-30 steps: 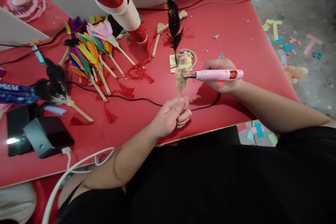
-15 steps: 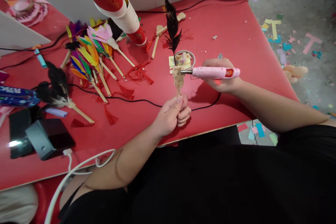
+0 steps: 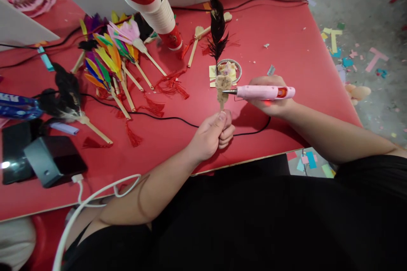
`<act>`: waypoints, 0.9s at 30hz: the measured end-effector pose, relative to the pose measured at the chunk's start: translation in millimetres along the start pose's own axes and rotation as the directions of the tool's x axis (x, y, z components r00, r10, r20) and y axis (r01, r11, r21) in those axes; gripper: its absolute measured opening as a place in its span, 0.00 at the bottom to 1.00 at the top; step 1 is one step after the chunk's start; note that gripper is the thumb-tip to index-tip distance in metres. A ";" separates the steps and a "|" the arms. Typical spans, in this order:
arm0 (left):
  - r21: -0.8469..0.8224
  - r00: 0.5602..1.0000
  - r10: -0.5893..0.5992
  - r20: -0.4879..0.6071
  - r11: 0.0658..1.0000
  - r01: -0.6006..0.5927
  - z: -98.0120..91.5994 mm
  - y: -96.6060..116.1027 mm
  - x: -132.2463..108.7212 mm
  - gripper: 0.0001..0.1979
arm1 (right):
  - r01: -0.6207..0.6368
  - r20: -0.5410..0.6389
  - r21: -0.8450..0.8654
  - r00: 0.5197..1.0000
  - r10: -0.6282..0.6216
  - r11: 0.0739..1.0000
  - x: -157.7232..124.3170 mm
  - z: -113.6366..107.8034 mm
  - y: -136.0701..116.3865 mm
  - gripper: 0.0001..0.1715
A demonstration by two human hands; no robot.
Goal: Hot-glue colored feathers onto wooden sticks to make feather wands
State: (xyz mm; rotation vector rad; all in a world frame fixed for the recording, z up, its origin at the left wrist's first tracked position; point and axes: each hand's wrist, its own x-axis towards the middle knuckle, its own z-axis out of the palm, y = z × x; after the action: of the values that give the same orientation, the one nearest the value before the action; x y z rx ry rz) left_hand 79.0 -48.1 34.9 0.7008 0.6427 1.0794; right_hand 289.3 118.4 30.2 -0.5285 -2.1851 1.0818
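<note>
Just on the person's side of the round dish (image 3: 241, 72), the left hand (image 3: 211, 134) grips a wooden stick (image 3: 224, 87) low on its handle, fingers curled and thumb on top, a black feather (image 3: 218, 25) rising from its head. Right of the dish, the right hand (image 3: 276, 108) has its fingers around the pink glue gun (image 3: 254, 92), whose nozzle (image 3: 229, 92) now sits lower against that head than half a second ago.

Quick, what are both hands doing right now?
Left hand: closed, holding the wooden stick.
Right hand: closed, holding the pink glue gun.
</note>
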 end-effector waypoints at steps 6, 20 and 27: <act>0.029 1.000 0.001 -0.016 1.000 0.000 1.3 -3.2 -0.4 0.35 | 0.037 -0.043 0.007 0.998 -0.036 0.999 2.4 5.2 -0.4 0.27; 0.168 0.998 0.016 -0.059 0.986 -0.006 10.1 2.1 -7.8 0.33 | -0.036 0.018 -0.135 0.999 0.039 0.990 4.5 -2.1 -3.0 0.16; 0.212 0.997 0.036 -0.072 0.977 -0.020 10.3 0.8 -8.5 0.32 | -0.091 0.002 -0.173 0.996 0.093 0.981 1.8 -0.4 -2.3 0.12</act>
State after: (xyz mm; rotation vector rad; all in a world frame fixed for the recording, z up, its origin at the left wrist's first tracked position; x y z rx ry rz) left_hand 83.6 -57.7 43.0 0.8572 0.8232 1.0776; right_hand 288.1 118.3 32.9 -0.7087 -2.2965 0.9481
